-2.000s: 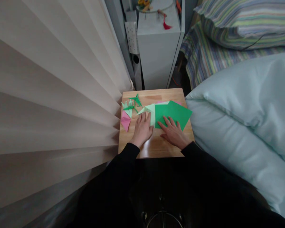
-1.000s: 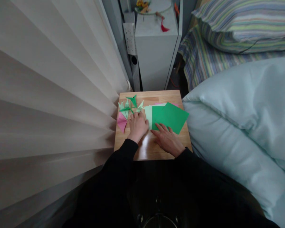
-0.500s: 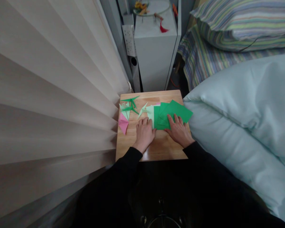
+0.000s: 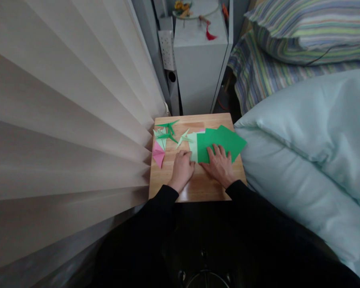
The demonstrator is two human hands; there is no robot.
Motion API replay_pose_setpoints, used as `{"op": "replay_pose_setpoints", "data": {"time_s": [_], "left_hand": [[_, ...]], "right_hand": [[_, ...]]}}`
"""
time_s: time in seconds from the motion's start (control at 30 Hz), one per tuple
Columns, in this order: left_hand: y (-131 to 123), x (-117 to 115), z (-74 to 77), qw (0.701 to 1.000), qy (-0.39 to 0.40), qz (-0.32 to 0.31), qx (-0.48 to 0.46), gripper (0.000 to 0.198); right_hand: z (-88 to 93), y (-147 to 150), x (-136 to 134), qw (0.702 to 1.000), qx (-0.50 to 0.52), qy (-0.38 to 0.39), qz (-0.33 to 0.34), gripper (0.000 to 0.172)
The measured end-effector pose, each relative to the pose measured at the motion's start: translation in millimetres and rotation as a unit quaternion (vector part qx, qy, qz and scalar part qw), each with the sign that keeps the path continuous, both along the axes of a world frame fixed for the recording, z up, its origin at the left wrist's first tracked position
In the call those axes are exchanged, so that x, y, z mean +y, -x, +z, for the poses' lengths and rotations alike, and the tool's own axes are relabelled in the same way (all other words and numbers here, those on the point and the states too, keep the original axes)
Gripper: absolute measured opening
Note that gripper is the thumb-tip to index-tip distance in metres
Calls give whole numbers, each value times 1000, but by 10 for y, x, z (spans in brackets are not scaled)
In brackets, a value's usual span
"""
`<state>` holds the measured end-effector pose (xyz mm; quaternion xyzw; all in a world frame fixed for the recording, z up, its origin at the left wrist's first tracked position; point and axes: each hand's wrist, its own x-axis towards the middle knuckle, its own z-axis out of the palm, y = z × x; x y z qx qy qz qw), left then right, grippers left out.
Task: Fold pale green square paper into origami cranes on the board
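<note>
Green origami paper (image 4: 208, 138) lies fanned in overlapping sheets on a small wooden table (image 4: 204, 194). Its right corner reaches past the table's edge. My right hand (image 4: 219, 166) rests flat on it with spread fingers, the thumb along the near edge. A pale green sheet (image 4: 193, 146) shows at the left of the stack. My left hand (image 4: 181, 170) is closed at that sheet's near left corner, fingers curled and thumb against the edge. Folded green paper cranes (image 4: 169, 127), a pale green crane (image 4: 184, 138) and a pink folded piece (image 4: 159, 154) sit to the left.
A pleated curtain (image 4: 78, 132) hangs against the table's left side. Bedding with a pale blue quilt (image 4: 294, 144) presses close on the right. Behind the table stands a white cabinet (image 4: 199, 76) with a red tassel (image 4: 210, 34) on top.
My right hand has slid left across the green paper, and the creased outline on the top has gone from sight. My left hand stays at the corner. The view has shifted slightly.
</note>
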<state>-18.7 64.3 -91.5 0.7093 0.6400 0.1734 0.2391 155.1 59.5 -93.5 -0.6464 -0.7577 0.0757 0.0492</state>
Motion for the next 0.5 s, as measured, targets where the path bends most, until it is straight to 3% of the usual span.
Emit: {"op": "replay_pose_setpoints", "data": {"time_s": [0.07,0.17,0.4,0.5], "left_hand": [[5,18,-28,990,50,61,-115,22],[14,56,-72,946,116,139,-270,28],[22,73,-100,903,152,179,-360,38],[1,44,-85,869,178,197,-418,42]], "right_hand": [[2,25,5,1000,-6,3,-1,56],[12,8,30,1000,-16,5,2,44],[6,-65,96,999,-48,0,-5,23],[10,-79,115,997,-68,5,-18,17]]}}
